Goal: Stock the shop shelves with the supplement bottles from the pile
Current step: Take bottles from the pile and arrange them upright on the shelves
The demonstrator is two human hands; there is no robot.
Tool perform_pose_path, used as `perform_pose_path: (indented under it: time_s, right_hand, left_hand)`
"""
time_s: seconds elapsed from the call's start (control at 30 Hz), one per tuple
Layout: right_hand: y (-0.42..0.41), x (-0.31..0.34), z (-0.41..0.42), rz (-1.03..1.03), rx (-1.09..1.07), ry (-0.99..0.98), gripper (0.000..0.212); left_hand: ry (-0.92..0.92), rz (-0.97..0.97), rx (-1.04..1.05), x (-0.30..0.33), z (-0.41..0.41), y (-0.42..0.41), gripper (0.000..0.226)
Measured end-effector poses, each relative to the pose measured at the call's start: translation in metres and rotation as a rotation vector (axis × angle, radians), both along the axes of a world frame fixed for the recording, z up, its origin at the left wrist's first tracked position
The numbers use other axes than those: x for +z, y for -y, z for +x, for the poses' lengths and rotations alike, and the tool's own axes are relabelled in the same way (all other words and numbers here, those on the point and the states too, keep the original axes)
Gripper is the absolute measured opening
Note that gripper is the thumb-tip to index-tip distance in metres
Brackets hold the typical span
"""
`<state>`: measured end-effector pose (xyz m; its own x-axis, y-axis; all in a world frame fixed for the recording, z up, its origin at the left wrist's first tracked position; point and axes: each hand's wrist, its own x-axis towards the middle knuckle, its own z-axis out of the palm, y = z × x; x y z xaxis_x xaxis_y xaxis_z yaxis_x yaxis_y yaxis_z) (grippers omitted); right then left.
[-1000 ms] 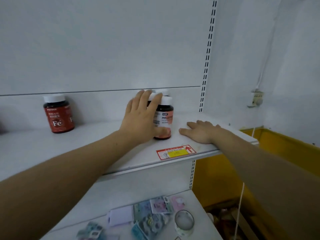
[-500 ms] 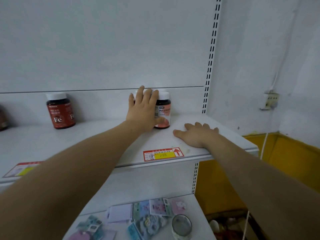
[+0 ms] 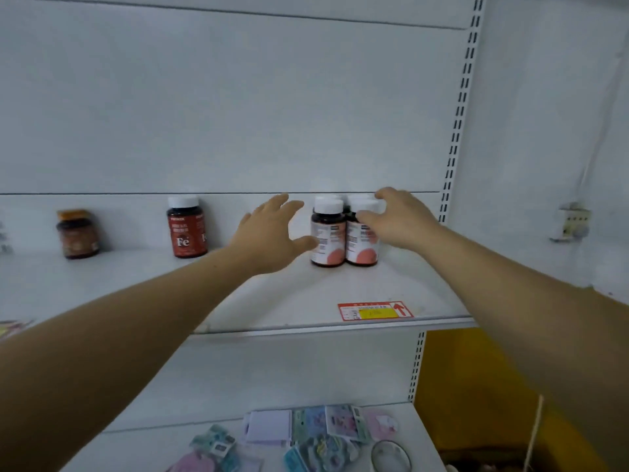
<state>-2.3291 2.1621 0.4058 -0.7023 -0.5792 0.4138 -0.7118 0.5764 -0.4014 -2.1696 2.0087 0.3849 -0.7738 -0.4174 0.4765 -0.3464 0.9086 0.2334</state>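
Note:
Several dark supplement bottles with white caps and pink labels (image 3: 328,233) stand clustered at the back right of the white upper shelf (image 3: 289,301). My left hand (image 3: 272,233) is spread open just left of the cluster, its thumb touching the front left bottle. My right hand (image 3: 398,216) reaches in from the right, fingers laid over the front right bottle (image 3: 362,245) near its cap. A red "Fe" bottle (image 3: 186,228) and a brown jar (image 3: 77,235) stand further left along the shelf back.
A red and yellow price tag (image 3: 376,311) is stuck near the shelf's front edge. The lower shelf (image 3: 204,386) carries small coloured packets (image 3: 306,434) and a tape roll (image 3: 391,454). A yellow wall (image 3: 476,386) and a wall socket (image 3: 571,221) lie to the right.
My left hand let go of the pink-label bottle and opened beside it. My right hand lifted off the shelf and moved onto the right bottle. The view shifted left, revealing the brown jar.

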Motion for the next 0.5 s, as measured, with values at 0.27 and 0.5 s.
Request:
perform_pose_path:
  time_s: [0.27,0.5]
  right_hand:
    - [0.171,0.023,0.180,0.168,0.420,-0.104,0.062]
    - [0.348,0.008,0.443,0.222,0.861,-0.125,0.068]
  left_hand:
    - [0.101,0.277,0.219,0.003,0.212,0.079,0.066]
    - [0.108,0.327,0.585,-0.035,0.475,0.167,0.068]
